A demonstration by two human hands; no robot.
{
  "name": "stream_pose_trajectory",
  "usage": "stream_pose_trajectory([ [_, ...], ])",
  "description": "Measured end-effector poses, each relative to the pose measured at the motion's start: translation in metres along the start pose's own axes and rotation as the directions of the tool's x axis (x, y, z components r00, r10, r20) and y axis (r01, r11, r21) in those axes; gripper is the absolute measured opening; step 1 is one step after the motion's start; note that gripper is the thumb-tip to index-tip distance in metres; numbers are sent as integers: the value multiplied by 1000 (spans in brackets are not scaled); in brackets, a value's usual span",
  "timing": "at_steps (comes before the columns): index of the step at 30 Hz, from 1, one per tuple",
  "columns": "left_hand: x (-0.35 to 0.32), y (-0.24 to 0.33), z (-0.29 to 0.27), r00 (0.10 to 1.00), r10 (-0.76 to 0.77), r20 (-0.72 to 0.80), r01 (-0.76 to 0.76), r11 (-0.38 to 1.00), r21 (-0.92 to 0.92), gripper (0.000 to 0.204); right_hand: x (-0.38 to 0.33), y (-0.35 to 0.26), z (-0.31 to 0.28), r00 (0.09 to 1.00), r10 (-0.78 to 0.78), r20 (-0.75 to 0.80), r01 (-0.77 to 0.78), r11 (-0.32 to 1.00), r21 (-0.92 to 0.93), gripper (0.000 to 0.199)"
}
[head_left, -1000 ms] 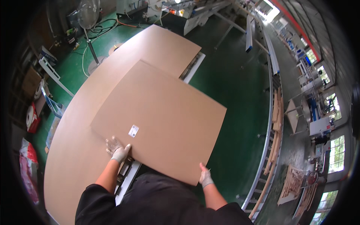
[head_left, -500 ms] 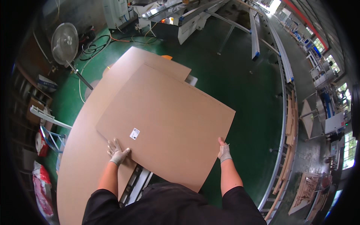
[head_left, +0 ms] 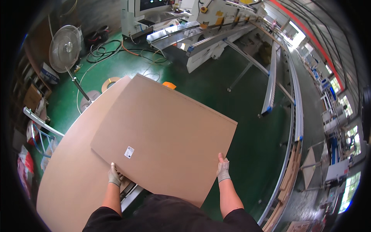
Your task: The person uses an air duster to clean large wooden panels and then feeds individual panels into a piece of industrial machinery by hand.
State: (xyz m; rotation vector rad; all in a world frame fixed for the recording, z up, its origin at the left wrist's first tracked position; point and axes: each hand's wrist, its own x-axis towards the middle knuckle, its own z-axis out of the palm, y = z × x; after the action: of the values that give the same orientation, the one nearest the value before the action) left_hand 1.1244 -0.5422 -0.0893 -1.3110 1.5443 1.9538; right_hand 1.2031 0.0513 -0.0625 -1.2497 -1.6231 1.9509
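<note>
A large flat brown panel (head_left: 166, 135) with a small white label (head_left: 129, 152) near its left corner spans the middle of the head view. My left hand (head_left: 114, 174), in a pale glove with bare fingertips, grips its near left edge, thumb up and fingers curled below. On the right edge my right hand (head_left: 223, 168), gloved alike, is closed with the thumb on top and the other fingers hidden under the panel. Beneath and to the left lies a bigger brown board (head_left: 65, 178), partly covered by the panel.
A standing fan (head_left: 66, 48) and a tape roll (head_left: 110, 83) are at the far left, with cables (head_left: 104, 52) on the green floor. A long machine (head_left: 216, 40) stands ahead. Roller rails (head_left: 295, 104) run along the right, with wooden strips (head_left: 288, 185) beside them.
My left hand has gone from spread fingers at the panel's edge to gripping it. The panel now covers the far corner of the board below. My view has tipped farther ahead.
</note>
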Motion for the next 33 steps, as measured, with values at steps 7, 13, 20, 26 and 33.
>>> stream_pose_trajectory([
  [7,36,24,128,947,236,217,-146,920,-364,74,76,-157,73,958,-249,142,238,967,93,47],
  [13,27,90,269,927,265,265,-95,851,-517,81,186,-204,61,938,-344,-44,345,938,20,47],
  [20,29,143,414,928,304,217,-224,918,-328,72,341,-228,56,971,-178,-160,189,980,54,42],
  [26,22,166,528,941,310,134,-248,903,-350,62,460,-292,75,988,-115,-99,114,993,-20,50],
  [33,12,207,623,907,390,156,-339,899,-278,53,594,-280,66,992,100,-71,-101,995,-8,69],
])
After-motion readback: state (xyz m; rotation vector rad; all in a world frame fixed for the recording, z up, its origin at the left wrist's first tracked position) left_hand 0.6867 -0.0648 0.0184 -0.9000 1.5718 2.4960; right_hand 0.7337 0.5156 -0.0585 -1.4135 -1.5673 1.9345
